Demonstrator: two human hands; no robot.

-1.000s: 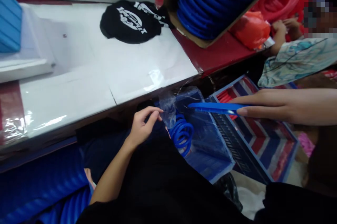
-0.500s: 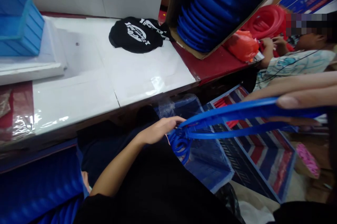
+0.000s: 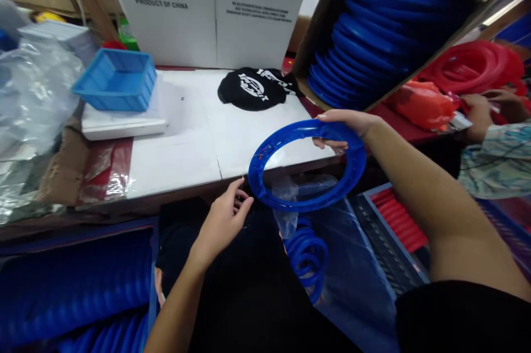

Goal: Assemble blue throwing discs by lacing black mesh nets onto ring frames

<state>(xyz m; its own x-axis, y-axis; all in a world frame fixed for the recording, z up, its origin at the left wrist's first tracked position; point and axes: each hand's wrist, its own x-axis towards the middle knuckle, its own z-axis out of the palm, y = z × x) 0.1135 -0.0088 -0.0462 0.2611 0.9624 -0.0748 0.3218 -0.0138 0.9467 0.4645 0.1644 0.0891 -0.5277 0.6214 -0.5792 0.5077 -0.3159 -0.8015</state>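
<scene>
Clutter rings the head view: a white carton (image 3: 178,32) along the top, a light-blue basket (image 3: 114,101) upper left, black cloth pieces (image 3: 251,98) on the white worktop (image 3: 186,148), coiled blue tubing (image 3: 352,60) upper right. Clear plastic (image 3: 285,224) hangs just below centre. Mid-frame, a blue ring (image 3: 355,167) is held up, the right hand (image 3: 359,120)'s grip clamped on its upper-right rim. The left hand (image 3: 222,226)'s grip, thumb and forefinger apart, sits just beside its left edge.

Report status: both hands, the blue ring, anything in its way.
Right hand gripping blue ring at upper right. Left hand part-curled by ring's left edge, contact unclear. Clear plastic behind ring's lower edge; nothing seen blocking.
</scene>
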